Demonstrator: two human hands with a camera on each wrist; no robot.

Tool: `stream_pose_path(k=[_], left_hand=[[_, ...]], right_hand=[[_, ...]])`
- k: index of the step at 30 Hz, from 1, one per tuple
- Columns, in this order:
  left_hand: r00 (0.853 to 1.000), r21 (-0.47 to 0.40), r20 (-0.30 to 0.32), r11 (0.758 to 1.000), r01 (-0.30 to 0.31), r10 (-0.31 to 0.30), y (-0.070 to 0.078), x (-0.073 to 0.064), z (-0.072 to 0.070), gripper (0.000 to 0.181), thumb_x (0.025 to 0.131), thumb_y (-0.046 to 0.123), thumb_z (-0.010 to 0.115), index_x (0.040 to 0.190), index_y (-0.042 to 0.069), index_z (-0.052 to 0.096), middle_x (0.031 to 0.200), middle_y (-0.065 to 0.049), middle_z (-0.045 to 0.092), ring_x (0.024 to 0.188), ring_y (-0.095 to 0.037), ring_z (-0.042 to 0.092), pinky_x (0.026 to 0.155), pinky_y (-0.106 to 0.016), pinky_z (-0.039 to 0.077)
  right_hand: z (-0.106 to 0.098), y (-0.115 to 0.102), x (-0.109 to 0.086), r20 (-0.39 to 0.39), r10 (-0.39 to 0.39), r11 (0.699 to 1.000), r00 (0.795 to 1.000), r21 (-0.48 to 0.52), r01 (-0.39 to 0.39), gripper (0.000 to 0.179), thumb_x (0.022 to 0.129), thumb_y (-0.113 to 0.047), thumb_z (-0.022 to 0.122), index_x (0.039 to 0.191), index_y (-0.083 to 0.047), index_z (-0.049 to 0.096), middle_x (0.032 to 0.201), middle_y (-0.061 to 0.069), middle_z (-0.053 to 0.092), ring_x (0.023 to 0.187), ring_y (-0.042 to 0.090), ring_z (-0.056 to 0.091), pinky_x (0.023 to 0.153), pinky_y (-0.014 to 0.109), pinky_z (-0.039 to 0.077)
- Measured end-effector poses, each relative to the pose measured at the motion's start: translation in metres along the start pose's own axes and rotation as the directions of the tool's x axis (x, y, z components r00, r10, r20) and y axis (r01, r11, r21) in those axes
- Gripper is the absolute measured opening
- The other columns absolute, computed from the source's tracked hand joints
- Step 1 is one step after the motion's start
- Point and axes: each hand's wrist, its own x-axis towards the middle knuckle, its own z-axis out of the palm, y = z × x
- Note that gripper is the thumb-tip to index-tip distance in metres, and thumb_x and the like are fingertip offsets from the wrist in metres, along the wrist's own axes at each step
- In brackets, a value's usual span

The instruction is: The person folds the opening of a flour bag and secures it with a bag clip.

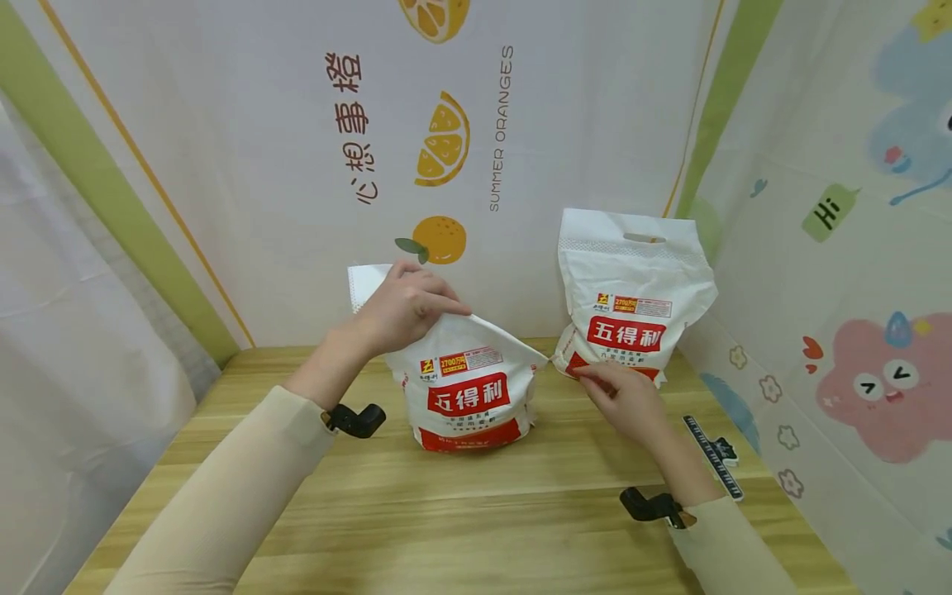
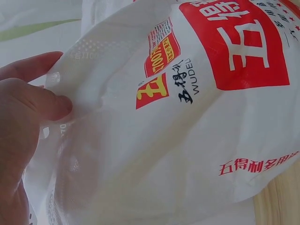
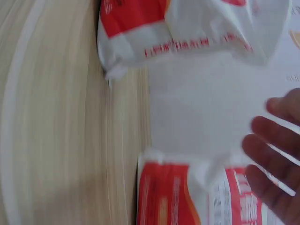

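My left hand [image 1: 409, 306] grips the top edge of a white and red flour bag [image 1: 468, 409], which stands on the table. In the left wrist view, the thumb of the left hand [image 2: 23, 105] lies on the near side of the bag [image 2: 140, 140], with fingers behind it. The bag's upper edge slants down to a corner at the right. My right hand [image 1: 623, 403] is raised in front of a second flour bag [image 1: 632, 277]. Seen from the right wrist, the right hand [image 3: 279, 161] holds nothing, its fingers slightly bent and apart.
Both bags stand on a wood-grain table [image 1: 416, 529] near a printed curtain [image 1: 268, 165] behind. A black and white clip [image 1: 720, 454] lies by the table's right edge. Another decorated curtain [image 1: 840, 273] hangs along the right side, and white cloth [image 1: 82, 330] hangs at the left.
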Motion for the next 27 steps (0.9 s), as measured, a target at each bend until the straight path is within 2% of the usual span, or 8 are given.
stream_pose_path(k=[3, 7, 12, 14, 18, 20, 22, 27], left_hand=[[1.000, 0.009, 0.004, 1.000, 0.001, -0.001, 0.000, 0.001, 0.000, 0.030, 0.094, -0.003, 0.082, 0.115, 0.017, 0.088, 0.107, -0.002, 0.084, 0.110, -0.026, 0.075, 0.107, -0.055, 0.042], [1.000, 0.021, 0.008, 1.000, -0.004, 0.003, 0.000, 0.001, 0.001, 0.030, 0.094, -0.002, 0.082, 0.115, 0.017, 0.088, 0.108, -0.002, 0.084, 0.111, -0.026, 0.075, 0.107, -0.055, 0.042], [1.000, 0.027, 0.000, 1.000, -0.006, 0.006, 0.000, 0.000, 0.000, 0.032, 0.094, -0.006, 0.079, 0.115, 0.017, 0.088, 0.107, -0.002, 0.084, 0.110, -0.027, 0.075, 0.107, -0.055, 0.043], [1.000, 0.025, -0.004, 1.000, -0.005, 0.005, 0.001, 0.000, 0.000, 0.032, 0.094, -0.006, 0.078, 0.115, 0.017, 0.088, 0.107, -0.002, 0.084, 0.109, -0.027, 0.075, 0.107, -0.055, 0.043], [1.000, 0.018, -0.006, 1.000, -0.001, 0.002, 0.001, 0.000, -0.001, 0.032, 0.094, -0.006, 0.079, 0.115, 0.016, 0.087, 0.107, -0.002, 0.084, 0.110, -0.027, 0.075, 0.107, -0.056, 0.043], [1.000, 0.014, -0.004, 1.000, 0.000, 0.000, 0.002, 0.000, -0.001, 0.031, 0.094, -0.005, 0.078, 0.115, 0.016, 0.087, 0.107, -0.002, 0.083, 0.110, -0.027, 0.075, 0.108, -0.056, 0.043], [1.000, 0.012, -0.003, 1.000, 0.002, -0.002, 0.002, 0.000, -0.001, 0.031, 0.095, -0.005, 0.078, 0.115, 0.017, 0.087, 0.107, -0.002, 0.083, 0.110, -0.027, 0.075, 0.108, -0.056, 0.042], [1.000, 0.017, -0.003, 1.000, 0.004, -0.004, 0.001, -0.001, 0.000, 0.031, 0.094, -0.005, 0.079, 0.116, 0.016, 0.087, 0.108, -0.002, 0.084, 0.110, -0.027, 0.075, 0.109, -0.056, 0.042]], right_hand=[[-0.015, 0.015, -0.014, 0.077, 0.065, 0.998, 0.995, -0.030, -0.063, 0.022, 0.106, -0.016, 0.073, 0.126, -0.011, 0.081, 0.115, 0.008, 0.081, 0.087, 0.016, 0.065, 0.076, 0.033, 0.056], [-0.032, 0.038, -0.033, 0.170, 0.160, 0.987, 0.972, -0.049, -0.153, 0.025, 0.109, -0.019, 0.069, 0.128, -0.008, 0.079, 0.107, 0.007, 0.078, 0.086, 0.015, 0.064, 0.071, 0.030, 0.054], [-0.042, 0.068, -0.055, 0.198, 0.237, 0.970, 0.951, -0.094, -0.222, 0.028, 0.110, -0.020, 0.067, 0.130, -0.005, 0.078, 0.110, 0.009, 0.079, 0.086, 0.016, 0.063, 0.069, 0.030, 0.053], [-0.044, 0.079, -0.063, 0.194, 0.256, 0.965, 0.947, -0.114, -0.237, 0.028, 0.109, -0.019, 0.067, 0.130, -0.004, 0.078, 0.114, 0.012, 0.080, 0.089, 0.019, 0.066, 0.072, 0.035, 0.058], [-0.046, 0.097, -0.074, 0.214, 0.295, 0.950, 0.931, -0.167, -0.263, 0.026, 0.107, -0.017, 0.069, 0.125, -0.002, 0.079, 0.121, 0.022, 0.079, 0.099, 0.032, 0.074, 0.084, 0.054, 0.064], [-0.048, 0.103, -0.076, 0.244, 0.333, 0.934, 0.911, -0.217, -0.284, 0.026, 0.105, -0.018, 0.070, 0.124, -0.001, 0.079, 0.120, 0.024, 0.078, 0.104, 0.039, 0.074, 0.087, 0.060, 0.062], [-0.050, 0.107, -0.076, 0.276, 0.379, 0.914, 0.883, -0.263, -0.310, 0.028, 0.104, -0.018, 0.071, 0.124, -0.001, 0.078, 0.119, 0.025, 0.078, 0.103, 0.040, 0.074, 0.086, 0.061, 0.061], [-0.050, 0.110, -0.077, 0.323, 0.467, 0.873, 0.823, -0.317, -0.370, 0.033, 0.102, -0.018, 0.073, 0.128, 0.003, 0.075, 0.103, 0.016, 0.075, 0.085, 0.026, 0.066, 0.073, 0.045, 0.056]])
